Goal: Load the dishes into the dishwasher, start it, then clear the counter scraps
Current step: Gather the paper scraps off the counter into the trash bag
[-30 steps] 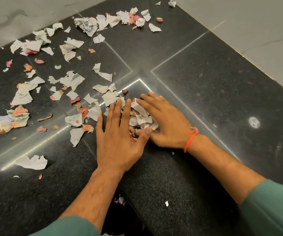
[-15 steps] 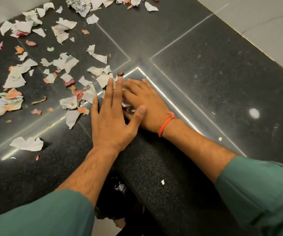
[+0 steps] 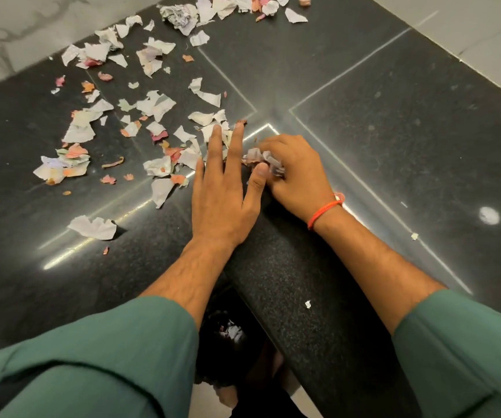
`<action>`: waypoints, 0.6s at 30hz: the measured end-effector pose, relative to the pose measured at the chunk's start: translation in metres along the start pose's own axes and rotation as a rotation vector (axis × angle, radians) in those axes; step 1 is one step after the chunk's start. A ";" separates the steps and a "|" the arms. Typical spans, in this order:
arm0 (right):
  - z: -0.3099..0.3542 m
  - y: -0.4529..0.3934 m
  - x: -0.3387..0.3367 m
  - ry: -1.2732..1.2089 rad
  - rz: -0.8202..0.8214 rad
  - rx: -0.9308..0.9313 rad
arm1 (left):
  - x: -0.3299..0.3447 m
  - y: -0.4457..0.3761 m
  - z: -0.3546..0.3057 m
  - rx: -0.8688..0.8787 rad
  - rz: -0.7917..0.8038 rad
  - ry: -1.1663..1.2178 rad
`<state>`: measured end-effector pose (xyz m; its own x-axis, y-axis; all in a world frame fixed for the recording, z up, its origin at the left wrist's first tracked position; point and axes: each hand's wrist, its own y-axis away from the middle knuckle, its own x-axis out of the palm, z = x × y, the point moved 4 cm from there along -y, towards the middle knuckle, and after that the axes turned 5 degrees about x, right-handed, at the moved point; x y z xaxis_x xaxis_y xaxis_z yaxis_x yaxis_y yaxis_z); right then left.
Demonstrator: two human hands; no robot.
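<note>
We find the right hand point(image 3: 296, 173) curled round a crumpled wad of paper scraps point(image 3: 262, 160) at the inner corner of the dark stone counter point(image 3: 394, 131), close to its front edge. The left hand point(image 3: 222, 188) lies flat beside it, fingers straight and spread, thumb tip touching the wad, fingertips resting on the nearest loose scraps point(image 3: 158, 167).

Risks, in our judgement: the wad is loosely packed and bulges out past the curled fingers, so small pieces may drop when it is lifted. The gap below the front edge opens onto the floor, and anything swept toward the body could fall there. Stray flecks point(image 3: 308, 303) already sit near that edge.

The wad has no clear long axis; it is a rough ball. The remaining scraps form a band running from the inner corner toward the counter's far-left edge, along the marble wall point(image 3: 16, 28). Most of the clearing remains undone.
</note>
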<state>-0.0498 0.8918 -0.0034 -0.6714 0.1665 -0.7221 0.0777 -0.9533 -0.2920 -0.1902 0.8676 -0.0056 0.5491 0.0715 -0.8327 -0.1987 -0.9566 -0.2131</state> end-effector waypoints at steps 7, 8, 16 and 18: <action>0.000 0.025 -0.015 -0.087 -0.179 0.133 | -0.008 -0.006 0.010 -0.038 -0.091 0.002; 0.000 0.024 -0.015 -0.086 -0.190 0.142 | -0.011 -0.013 0.016 -0.040 -0.095 -0.026; 0.003 0.019 -0.014 -0.148 -0.195 0.185 | -0.007 -0.103 0.063 -0.034 0.203 -0.208; 0.004 0.019 -0.018 -0.182 -0.193 0.198 | -0.001 -0.103 0.048 0.008 0.210 -0.175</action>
<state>-0.0392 0.8699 0.0061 -0.7816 0.3185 -0.5364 -0.1968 -0.9418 -0.2724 -0.2093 0.9798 -0.0072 0.3463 -0.0799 -0.9347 -0.3003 -0.9534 -0.0297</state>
